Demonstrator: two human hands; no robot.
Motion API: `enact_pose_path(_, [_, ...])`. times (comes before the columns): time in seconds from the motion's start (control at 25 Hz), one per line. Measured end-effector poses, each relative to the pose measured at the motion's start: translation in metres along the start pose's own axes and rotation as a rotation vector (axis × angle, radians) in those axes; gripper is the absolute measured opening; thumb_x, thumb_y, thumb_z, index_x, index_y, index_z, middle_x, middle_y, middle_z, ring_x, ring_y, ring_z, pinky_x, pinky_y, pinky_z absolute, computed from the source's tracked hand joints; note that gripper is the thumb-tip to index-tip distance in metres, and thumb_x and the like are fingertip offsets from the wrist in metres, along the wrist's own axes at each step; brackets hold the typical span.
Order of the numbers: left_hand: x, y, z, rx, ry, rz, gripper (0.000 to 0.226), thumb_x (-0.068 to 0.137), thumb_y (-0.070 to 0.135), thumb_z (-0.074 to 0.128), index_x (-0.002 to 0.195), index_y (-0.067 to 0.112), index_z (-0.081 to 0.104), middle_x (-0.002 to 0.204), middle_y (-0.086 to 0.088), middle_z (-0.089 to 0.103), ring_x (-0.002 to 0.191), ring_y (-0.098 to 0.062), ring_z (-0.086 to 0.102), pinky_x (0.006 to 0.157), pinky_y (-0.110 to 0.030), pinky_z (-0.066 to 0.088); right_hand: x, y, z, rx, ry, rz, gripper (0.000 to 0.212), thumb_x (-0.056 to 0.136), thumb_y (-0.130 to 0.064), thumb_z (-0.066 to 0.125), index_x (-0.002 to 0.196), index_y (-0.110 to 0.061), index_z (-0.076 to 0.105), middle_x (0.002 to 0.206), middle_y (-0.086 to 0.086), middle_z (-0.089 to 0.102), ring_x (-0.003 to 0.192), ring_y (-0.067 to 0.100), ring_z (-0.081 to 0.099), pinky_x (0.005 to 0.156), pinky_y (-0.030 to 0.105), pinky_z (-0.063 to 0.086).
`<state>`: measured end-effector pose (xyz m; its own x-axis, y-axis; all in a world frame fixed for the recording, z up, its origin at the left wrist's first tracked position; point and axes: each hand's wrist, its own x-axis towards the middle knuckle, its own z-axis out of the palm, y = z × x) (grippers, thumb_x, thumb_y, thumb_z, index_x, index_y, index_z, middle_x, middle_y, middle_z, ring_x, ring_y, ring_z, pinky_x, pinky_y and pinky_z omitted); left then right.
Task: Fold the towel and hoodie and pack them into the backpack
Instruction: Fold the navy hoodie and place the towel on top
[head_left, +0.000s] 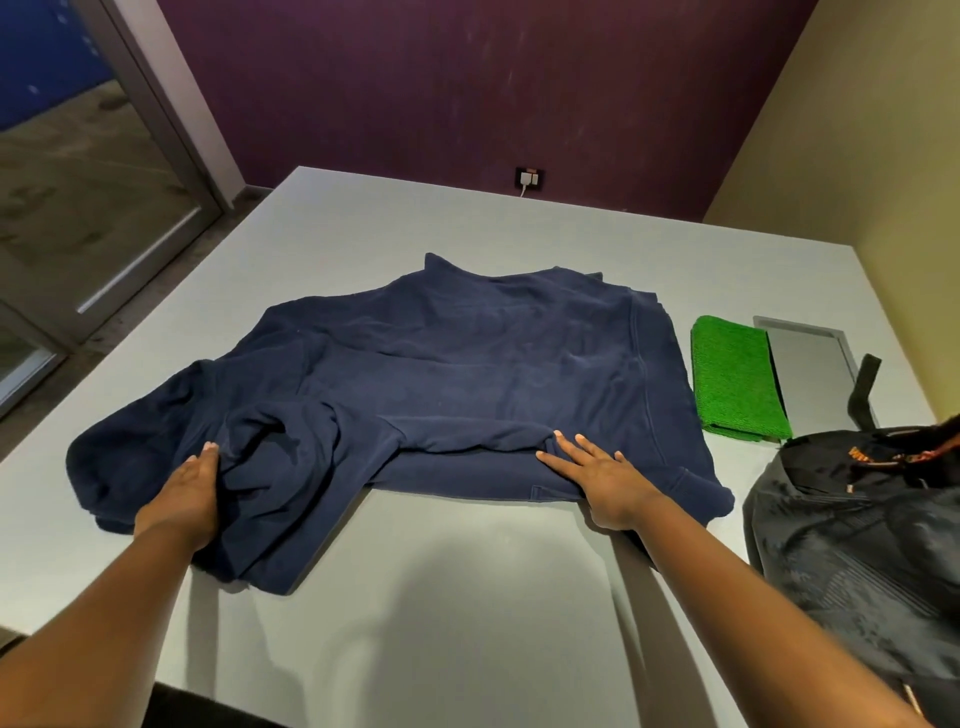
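A navy blue hoodie (467, 364) lies spread across the middle of the grey table (441, 597), with one sleeve bunched up at its near left. My left hand (184, 496) rests on that bunched sleeve; its fingertips are hidden in the cloth. My right hand (597, 470) lies flat with straight fingers on the hoodie's near hem. A folded green towel (737, 379) sits just right of the hoodie. A dark backpack (857, 545) with orange lettering stands at the table's near right corner.
A grey rectangular panel (815, 374) is set into the table beside the towel. A wall socket with a white plug (529, 178) is on the purple wall behind. A glass door (78, 197) stands at the left.
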<state>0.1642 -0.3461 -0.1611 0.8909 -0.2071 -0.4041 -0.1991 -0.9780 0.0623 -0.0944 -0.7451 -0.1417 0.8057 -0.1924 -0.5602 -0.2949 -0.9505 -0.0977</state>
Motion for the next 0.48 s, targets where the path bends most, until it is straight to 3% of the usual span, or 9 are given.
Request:
enact_pose_path(0.08, [-0.008, -0.001, -0.002, -0.014, -0.015, -0.006, 0.069, 0.093, 0.013, 0.041, 0.151, 0.014, 0.003, 0.157, -0.011, 0.014, 0.145, -0.025, 0.016, 0.116, -0.043, 0.023, -0.007, 0.001, 0.003, -0.015, -0.004, -0.014, 0.091, 0.086, 0.006, 0.045, 0.147, -0.041, -0.004, 0.157, -0.009, -0.016, 0.147, 0.019, -0.008, 0.116, 0.052, 0.012])
enact_pose_path(0.16, [-0.019, 0.013, -0.013, -0.134, 0.102, -0.046, 0.062, 0.089, 0.015, 0.047, 0.147, 0.019, 0.026, 0.145, -0.018, 0.039, 0.132, -0.036, 0.039, 0.104, -0.047, 0.038, -0.015, 0.001, 0.004, -0.016, 0.013, -0.037, 0.098, 0.083, 0.007, 0.048, 0.146, -0.044, -0.007, 0.158, -0.009, -0.014, 0.147, 0.02, -0.003, 0.116, 0.05, 0.016])
enact_pose_path(0.24, [-0.038, 0.039, -0.027, -0.31, 0.426, -0.071, 0.035, 0.09, 0.024, 0.048, 0.123, 0.016, 0.054, 0.117, -0.024, 0.06, 0.108, -0.044, 0.054, 0.086, -0.047, 0.044, -0.024, 0.003, -0.001, 0.04, 0.062, -0.057, 0.104, 0.078, 0.006, 0.052, 0.145, -0.045, -0.008, 0.158, -0.01, -0.007, 0.144, 0.023, 0.018, 0.109, 0.043, 0.03])
enact_pose_path(0.28, [-0.05, 0.052, -0.032, -0.372, 0.551, -0.013, 0.029, 0.09, 0.034, 0.049, 0.106, 0.013, 0.06, 0.102, -0.021, 0.065, 0.098, -0.042, 0.057, 0.08, -0.046, 0.045, -0.029, 0.006, -0.005, 0.072, 0.092, -0.054, 0.104, 0.075, 0.005, 0.054, 0.146, -0.043, -0.005, 0.158, -0.01, -0.001, 0.137, 0.026, 0.033, 0.101, 0.04, 0.038])
enact_pose_path(0.32, [-0.06, 0.062, -0.034, -0.33, 0.579, 0.083, 0.036, 0.086, 0.047, 0.051, 0.091, 0.013, 0.061, 0.089, -0.014, 0.067, 0.089, -0.037, 0.059, 0.077, -0.043, 0.046, -0.033, 0.01, -0.008, 0.094, 0.127, -0.042, 0.103, 0.073, 0.001, 0.057, 0.148, -0.04, 0.0, 0.158, -0.008, 0.007, 0.127, 0.029, 0.044, 0.092, 0.037, 0.042])
enact_pose_path(0.4, [-0.07, 0.077, -0.032, -0.093, 0.364, 0.248, 0.047, 0.077, 0.068, 0.053, 0.076, 0.021, 0.056, 0.075, 0.004, 0.063, 0.076, -0.023, 0.056, 0.077, -0.037, 0.046, -0.041, 0.023, -0.014, 0.107, 0.192, 0.015, 0.09, 0.07, -0.005, 0.061, 0.146, -0.03, 0.019, 0.148, -0.004, 0.026, 0.115, 0.03, 0.053, 0.085, 0.034, 0.043])
enact_pose_path(0.48, [-0.071, 0.083, -0.031, 0.035, 0.136, 0.245, 0.039, 0.08, 0.059, 0.059, 0.067, 0.024, 0.05, 0.065, 0.01, 0.055, 0.07, -0.015, 0.051, 0.075, -0.031, 0.042, -0.045, 0.037, -0.019, 0.102, 0.258, 0.108, 0.064, 0.071, -0.007, 0.06, 0.13, -0.023, 0.039, 0.133, 0.0, 0.042, 0.114, 0.028, 0.053, 0.085, 0.034, 0.042])
